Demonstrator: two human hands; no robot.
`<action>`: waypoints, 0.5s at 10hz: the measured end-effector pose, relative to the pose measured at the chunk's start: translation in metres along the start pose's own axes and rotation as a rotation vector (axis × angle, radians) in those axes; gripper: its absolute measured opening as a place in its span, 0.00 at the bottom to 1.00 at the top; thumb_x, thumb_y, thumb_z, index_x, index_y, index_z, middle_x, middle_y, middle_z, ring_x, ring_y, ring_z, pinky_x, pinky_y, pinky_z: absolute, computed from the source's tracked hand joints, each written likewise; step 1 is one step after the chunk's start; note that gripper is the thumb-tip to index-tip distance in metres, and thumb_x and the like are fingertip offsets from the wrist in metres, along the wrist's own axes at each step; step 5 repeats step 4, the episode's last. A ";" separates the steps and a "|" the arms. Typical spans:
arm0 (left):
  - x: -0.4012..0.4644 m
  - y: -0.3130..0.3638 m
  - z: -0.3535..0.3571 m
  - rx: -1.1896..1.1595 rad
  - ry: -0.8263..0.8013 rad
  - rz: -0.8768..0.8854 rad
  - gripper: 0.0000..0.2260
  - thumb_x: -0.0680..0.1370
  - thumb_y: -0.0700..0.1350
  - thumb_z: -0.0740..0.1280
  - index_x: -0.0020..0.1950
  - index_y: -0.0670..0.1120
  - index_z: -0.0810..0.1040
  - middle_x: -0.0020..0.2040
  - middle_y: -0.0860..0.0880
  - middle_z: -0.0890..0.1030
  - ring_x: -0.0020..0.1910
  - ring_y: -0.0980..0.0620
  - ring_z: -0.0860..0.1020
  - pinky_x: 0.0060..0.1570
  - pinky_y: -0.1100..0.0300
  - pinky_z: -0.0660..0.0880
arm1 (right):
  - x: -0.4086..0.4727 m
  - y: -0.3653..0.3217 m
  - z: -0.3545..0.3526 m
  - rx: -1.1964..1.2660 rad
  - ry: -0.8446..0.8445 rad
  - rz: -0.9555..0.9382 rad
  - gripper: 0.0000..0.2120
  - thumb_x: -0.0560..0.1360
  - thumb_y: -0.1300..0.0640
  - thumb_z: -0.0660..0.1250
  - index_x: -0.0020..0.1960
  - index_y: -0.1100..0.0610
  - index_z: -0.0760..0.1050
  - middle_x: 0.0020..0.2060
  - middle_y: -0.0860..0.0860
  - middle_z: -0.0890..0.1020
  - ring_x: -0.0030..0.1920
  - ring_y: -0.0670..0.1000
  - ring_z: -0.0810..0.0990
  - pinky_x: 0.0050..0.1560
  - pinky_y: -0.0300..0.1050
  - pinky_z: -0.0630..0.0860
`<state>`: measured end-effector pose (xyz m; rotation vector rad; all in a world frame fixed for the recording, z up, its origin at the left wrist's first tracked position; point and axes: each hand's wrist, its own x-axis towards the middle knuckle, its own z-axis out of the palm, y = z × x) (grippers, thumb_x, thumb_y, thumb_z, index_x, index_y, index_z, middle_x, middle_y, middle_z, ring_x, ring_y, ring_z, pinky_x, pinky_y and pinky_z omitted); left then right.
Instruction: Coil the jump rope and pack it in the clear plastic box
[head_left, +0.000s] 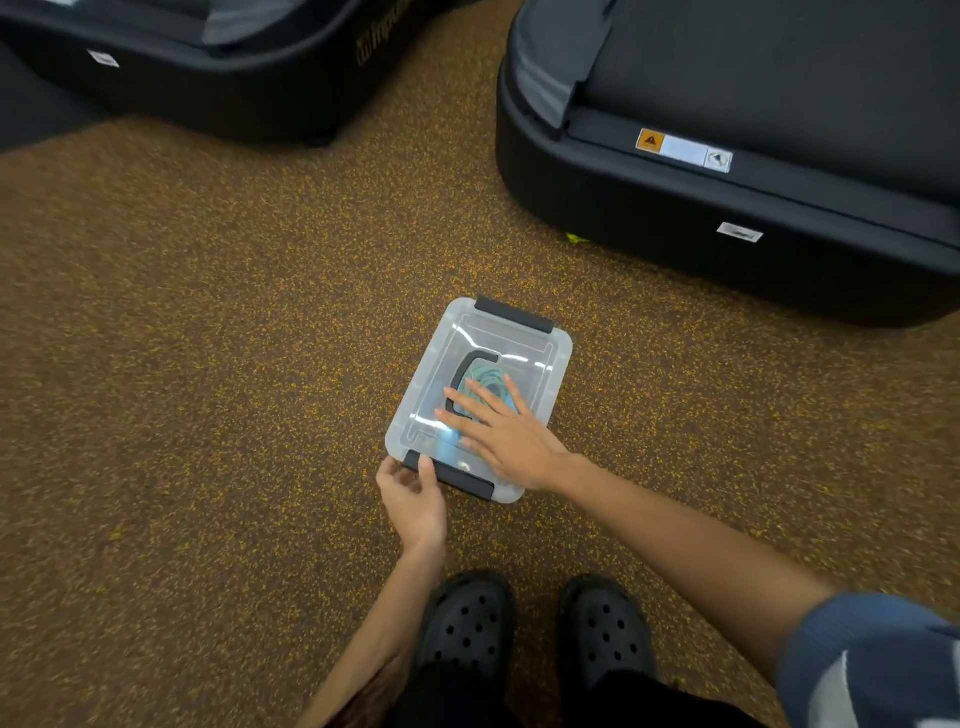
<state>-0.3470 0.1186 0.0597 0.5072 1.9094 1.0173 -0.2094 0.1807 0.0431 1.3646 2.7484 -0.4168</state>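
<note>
Head view
Right fingers (475, 399): straight and spread, lying flat on the lid; they grip nothing.
Right hand (506, 434): palm down on the near right part of the lid, the forearm reaching in from the lower right, with a blue-grey sleeve (872, 660) at the picture's edge.
Left fingers (427, 467): curled at the near latch, the thumb laid on top of its left end and the other fingers at the box's near left corner; whether they go under the latch I cannot tell.
Left hand (413, 501): just beside the box's near edge, holding the latch's end.
Clear plastic box (558, 353): on the floor ahead of the feet, turned a little askew, its lid (519, 345) on top.
Jump rope (485, 382): inside the box, seen through the lid as a teal coil with a dark curved piece beside it, partly under the right fingers.
Near latch (462, 478): dark, along the box's near short edge.
Far latch (514, 314): dark, along the far short edge, lying flat.
Floor (208, 364): brown, flecked with yellow.
Shoes (467, 623): black perforated clogs, close behind the box.
Machines (727, 208): two black bases, far left and far right, well apart from the box.
</note>
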 end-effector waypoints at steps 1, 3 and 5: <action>0.005 -0.002 -0.001 0.086 -0.022 0.042 0.21 0.79 0.43 0.63 0.69 0.39 0.64 0.59 0.41 0.73 0.56 0.46 0.74 0.55 0.54 0.71 | -0.003 0.003 -0.009 0.011 -0.022 0.061 0.24 0.81 0.46 0.46 0.77 0.47 0.50 0.78 0.48 0.52 0.78 0.55 0.46 0.74 0.66 0.41; 0.010 0.009 -0.007 0.254 -0.056 0.033 0.25 0.79 0.44 0.62 0.74 0.39 0.58 0.69 0.34 0.67 0.66 0.37 0.69 0.64 0.48 0.66 | -0.022 0.019 -0.036 0.103 -0.042 0.212 0.26 0.82 0.45 0.46 0.78 0.48 0.48 0.78 0.47 0.50 0.78 0.53 0.42 0.73 0.67 0.39; 0.006 0.023 -0.011 0.387 -0.041 0.062 0.28 0.80 0.45 0.60 0.76 0.42 0.53 0.73 0.34 0.59 0.72 0.35 0.59 0.67 0.42 0.60 | -0.034 0.030 -0.048 0.075 -0.025 0.273 0.28 0.82 0.45 0.48 0.78 0.48 0.43 0.78 0.47 0.49 0.78 0.53 0.42 0.73 0.67 0.40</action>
